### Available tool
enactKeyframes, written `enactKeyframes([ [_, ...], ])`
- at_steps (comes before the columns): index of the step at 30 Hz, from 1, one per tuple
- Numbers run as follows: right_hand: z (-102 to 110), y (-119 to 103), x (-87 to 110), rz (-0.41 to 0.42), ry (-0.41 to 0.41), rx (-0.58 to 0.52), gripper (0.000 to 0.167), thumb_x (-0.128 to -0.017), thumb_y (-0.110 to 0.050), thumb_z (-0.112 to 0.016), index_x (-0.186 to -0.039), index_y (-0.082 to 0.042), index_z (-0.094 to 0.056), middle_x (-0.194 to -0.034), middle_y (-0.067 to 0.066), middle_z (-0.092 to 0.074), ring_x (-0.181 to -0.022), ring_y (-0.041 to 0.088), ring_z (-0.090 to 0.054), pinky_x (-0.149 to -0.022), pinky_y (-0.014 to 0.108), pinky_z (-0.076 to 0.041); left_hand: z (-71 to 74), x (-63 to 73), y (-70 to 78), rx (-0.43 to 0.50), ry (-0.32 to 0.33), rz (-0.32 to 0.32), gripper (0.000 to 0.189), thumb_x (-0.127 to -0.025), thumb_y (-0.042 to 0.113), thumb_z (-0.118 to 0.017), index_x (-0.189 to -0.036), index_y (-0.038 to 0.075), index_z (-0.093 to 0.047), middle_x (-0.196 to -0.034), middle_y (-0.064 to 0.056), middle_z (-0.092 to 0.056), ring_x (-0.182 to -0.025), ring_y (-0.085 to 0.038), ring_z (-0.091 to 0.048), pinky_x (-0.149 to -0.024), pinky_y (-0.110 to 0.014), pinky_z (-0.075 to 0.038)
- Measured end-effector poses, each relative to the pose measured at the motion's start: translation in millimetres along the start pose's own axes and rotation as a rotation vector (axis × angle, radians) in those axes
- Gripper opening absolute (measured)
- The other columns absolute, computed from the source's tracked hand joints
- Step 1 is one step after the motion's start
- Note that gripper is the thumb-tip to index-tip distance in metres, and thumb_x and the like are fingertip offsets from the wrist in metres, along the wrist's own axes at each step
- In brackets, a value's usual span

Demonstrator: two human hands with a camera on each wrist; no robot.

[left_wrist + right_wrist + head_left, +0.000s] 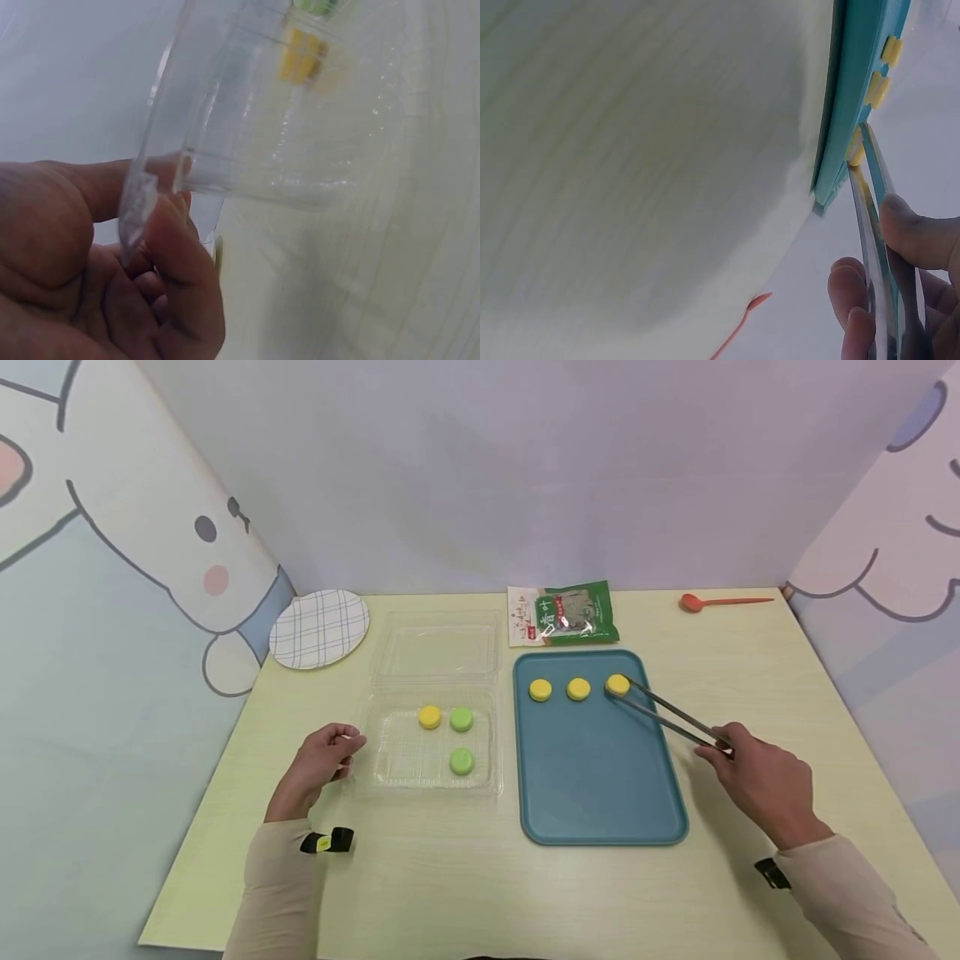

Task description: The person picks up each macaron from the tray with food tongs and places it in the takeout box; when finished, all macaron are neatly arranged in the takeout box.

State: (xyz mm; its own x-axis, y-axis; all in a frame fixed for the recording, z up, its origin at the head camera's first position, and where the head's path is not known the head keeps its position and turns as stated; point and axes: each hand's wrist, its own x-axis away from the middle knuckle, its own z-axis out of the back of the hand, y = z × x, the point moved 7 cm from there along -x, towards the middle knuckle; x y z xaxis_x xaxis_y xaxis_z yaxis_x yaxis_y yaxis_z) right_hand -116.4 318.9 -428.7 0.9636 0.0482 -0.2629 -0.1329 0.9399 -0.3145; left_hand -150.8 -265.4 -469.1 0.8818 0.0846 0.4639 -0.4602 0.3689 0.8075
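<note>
My right hand (765, 781) grips metal tongs (667, 714), whose tips stand on either side of a yellow macaron (618, 684) at the far right of the blue tray (600, 777). Two more yellow macarons (578, 689) lie in a row to its left. My left hand (318, 767) pinches the left edge of a clear plastic box (397, 781), thumb and finger on its rim (139, 217) in the left wrist view. Inside the box are one yellow macaron (430, 717) and two green macarons (461, 720). The box's lid (438, 647) lies folded back behind it.
Behind the tray lies a green and white packet (566, 614). A checked round plate (319, 629) sits at the back left, and a red spoon (693, 602) at the back right. Walls close off the table's (420, 877) back and sides.
</note>
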Motion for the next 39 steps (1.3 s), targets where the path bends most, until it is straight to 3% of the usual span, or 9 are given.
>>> enactKeyframes([
  [8,6,-6,-2.1,0.027,0.044,-0.003,0.033,-0.081,-0.018,-0.085,-0.104,-0.009,-0.064,-0.063,0.000,-0.062,-0.041,0.010,-0.038,-0.038,0.035,-0.026,-0.4,-0.1,0.1,0.000,0.004,0.000,0.030,-0.103,0.024,-0.060,-0.120,0.000,-0.052,-0.082,-0.003,-0.052,-0.067,-0.014,-0.050,-0.063,-0.028,-0.046],
  [15,12,-17,-5.4,0.046,0.073,-0.018,0.033,-0.079,-0.016,-0.085,-0.104,-0.008,-0.065,-0.070,0.005,-0.067,-0.043,0.009,-0.043,-0.039,0.033,-0.027,-0.6,-0.2,1.2,0.001,0.004,0.002,0.030,-0.103,0.024,-0.060,-0.120,0.001,-0.052,-0.082,-0.003,-0.052,-0.067,-0.014,-0.050,-0.062,-0.028,-0.046],
  [25,12,-41,-13.0,0.132,0.082,-0.040,0.037,-0.075,-0.013,-0.088,-0.106,-0.009,-0.067,-0.071,0.005,-0.068,-0.046,0.011,-0.049,-0.040,0.031,-0.030,-0.3,0.1,0.8,0.002,0.003,0.006,0.030,-0.104,0.024,-0.060,-0.120,0.000,-0.052,-0.083,-0.004,-0.052,-0.067,-0.014,-0.050,-0.063,-0.028,-0.047],
  [28,11,-48,-15.1,0.171,0.100,-0.039,0.035,-0.078,-0.020,-0.087,-0.106,-0.009,-0.068,-0.071,0.005,-0.068,-0.047,0.012,-0.051,-0.039,0.031,-0.029,-0.5,-0.5,0.8,0.001,0.003,0.004,0.030,-0.104,0.024,-0.060,-0.120,0.000,-0.052,-0.083,-0.004,-0.052,-0.067,-0.014,-0.050,-0.063,-0.028,-0.046],
  [30,10,-51,-16.3,0.201,0.112,-0.039,0.036,-0.087,-0.039,-0.079,-0.106,-0.010,-0.068,-0.072,0.006,-0.069,-0.047,0.013,-0.053,-0.039,0.030,-0.029,-0.6,-0.9,0.7,0.001,0.002,0.004,0.030,-0.104,0.024,-0.060,-0.120,0.000,-0.052,-0.082,-0.003,-0.052,-0.067,-0.014,-0.050,-0.062,-0.028,-0.046],
  [32,9,-55,-17.6,0.227,0.124,-0.040,0.051,-0.093,-0.058,-0.061,-0.106,-0.010,-0.068,-0.071,0.006,-0.069,-0.047,0.014,-0.055,-0.039,0.029,-0.029,-0.6,-1.0,0.5,0.003,0.001,0.005,0.030,-0.104,0.024,-0.060,-0.120,0.000,-0.052,-0.082,-0.003,-0.052,-0.067,-0.014,-0.050,-0.062,-0.028,-0.046],
  [35,7,-62,-20.3,0.264,0.135,-0.046,0.073,-0.092,-0.073,-0.033,-0.106,-0.010,-0.069,-0.072,0.006,-0.070,-0.049,0.016,-0.057,-0.039,0.029,-0.030,-0.7,-0.8,0.0,0.006,-0.002,0.007,0.031,-0.104,0.024,-0.060,-0.121,0.000,-0.052,-0.082,-0.003,-0.052,-0.067,-0.013,-0.050,-0.062,-0.028,-0.047],
  [39,5,-74,-24.6,0.300,0.142,-0.060,0.076,-0.093,-0.073,-0.030,-0.106,-0.010,-0.069,-0.071,0.005,-0.069,-0.050,0.015,-0.057,-0.039,0.029,-0.032,-0.4,-0.9,-1.0,0.010,-0.002,0.008,0.031,-0.103,0.024,-0.060,-0.121,0.001,-0.052,-0.084,-0.004,-0.053,-0.068,-0.014,-0.050,-0.063,-0.028,-0.047],
])
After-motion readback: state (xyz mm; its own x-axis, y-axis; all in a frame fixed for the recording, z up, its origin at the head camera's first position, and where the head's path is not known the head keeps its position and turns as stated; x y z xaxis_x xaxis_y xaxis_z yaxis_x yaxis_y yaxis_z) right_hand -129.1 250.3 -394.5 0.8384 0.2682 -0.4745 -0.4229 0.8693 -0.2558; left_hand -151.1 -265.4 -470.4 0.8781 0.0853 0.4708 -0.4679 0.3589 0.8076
